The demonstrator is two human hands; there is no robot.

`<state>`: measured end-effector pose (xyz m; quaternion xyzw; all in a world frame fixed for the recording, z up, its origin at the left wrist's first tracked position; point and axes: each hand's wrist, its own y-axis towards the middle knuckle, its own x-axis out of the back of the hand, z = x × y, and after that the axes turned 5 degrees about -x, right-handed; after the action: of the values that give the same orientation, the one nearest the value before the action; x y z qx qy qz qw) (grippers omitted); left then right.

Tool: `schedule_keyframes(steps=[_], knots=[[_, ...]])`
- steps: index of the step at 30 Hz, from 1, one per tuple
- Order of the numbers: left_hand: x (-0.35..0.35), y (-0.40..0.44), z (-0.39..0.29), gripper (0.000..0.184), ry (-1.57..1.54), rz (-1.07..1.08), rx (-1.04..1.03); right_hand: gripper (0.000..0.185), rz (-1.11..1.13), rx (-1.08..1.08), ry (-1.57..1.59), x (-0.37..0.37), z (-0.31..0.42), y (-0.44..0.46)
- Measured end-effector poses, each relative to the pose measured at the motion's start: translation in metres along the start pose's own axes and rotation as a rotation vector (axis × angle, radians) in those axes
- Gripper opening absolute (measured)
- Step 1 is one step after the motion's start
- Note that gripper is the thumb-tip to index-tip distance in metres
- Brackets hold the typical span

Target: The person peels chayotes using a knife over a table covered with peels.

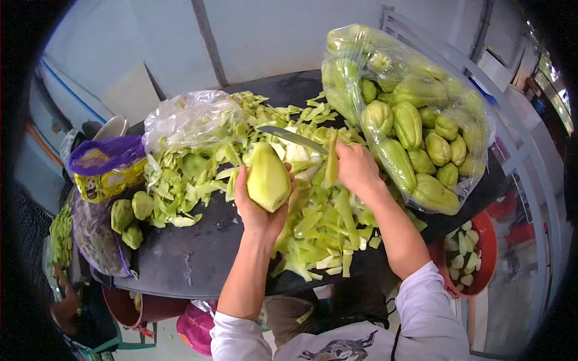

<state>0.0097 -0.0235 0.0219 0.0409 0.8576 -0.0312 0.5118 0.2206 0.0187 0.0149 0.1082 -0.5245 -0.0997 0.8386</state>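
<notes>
The left hand cups a peeled chayote above the desk; the right hand grips a knife, blade just beyond its top. Slick flesh could slip — and the blade nick fingers. Peels crowd the near edge; the bag hems the right — more room lies leftward.

Black table, flat top, round edge. Pale scuff marks near front left. Across middle: big messy pile of green peels, thin strips and wide bits, spread from back to close by front edge. At back right: big clear bag, full of whole green fruits. Near left end: three loose fruits, bunched together, just beside purple net bag at table's left edge.
</notes>
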Motion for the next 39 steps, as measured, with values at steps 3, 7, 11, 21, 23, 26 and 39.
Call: schedule_keyframes(steps=[3,7,11,21,23,26,39], knots=[[-0.002,0.006,0.0,0.055,-0.008,-0.085,-0.043,0.01,-0.062,0.038,-0.014,-0.003,0.0,-0.002],[0.0,0.007,0.0,0.05,-0.075,-0.146,-0.052,0.016,-0.107,0.148,0.032,0.002,0.007,-0.013],[0.002,0.004,0.002,0.05,0.018,-0.183,0.02,0.022,-0.213,0.465,-0.005,-0.007,0.027,-0.03],[0.009,0.004,0.008,0.048,0.009,-0.153,0.08,0.032,-0.299,0.608,0.008,-0.011,0.04,-0.038],[0.011,0.004,0.007,0.048,0.02,-0.172,0.075,0.016,-0.268,0.588,0.042,-0.015,0.033,-0.032],[0.012,0.006,0.001,0.045,0.074,-0.192,-0.08,0.014,-0.239,0.478,0.017,-0.017,0.011,-0.016],[0.008,-0.001,0.005,0.052,0.159,-0.058,-0.016,0.026,-0.173,0.43,0.005,-0.011,0.002,-0.012]])
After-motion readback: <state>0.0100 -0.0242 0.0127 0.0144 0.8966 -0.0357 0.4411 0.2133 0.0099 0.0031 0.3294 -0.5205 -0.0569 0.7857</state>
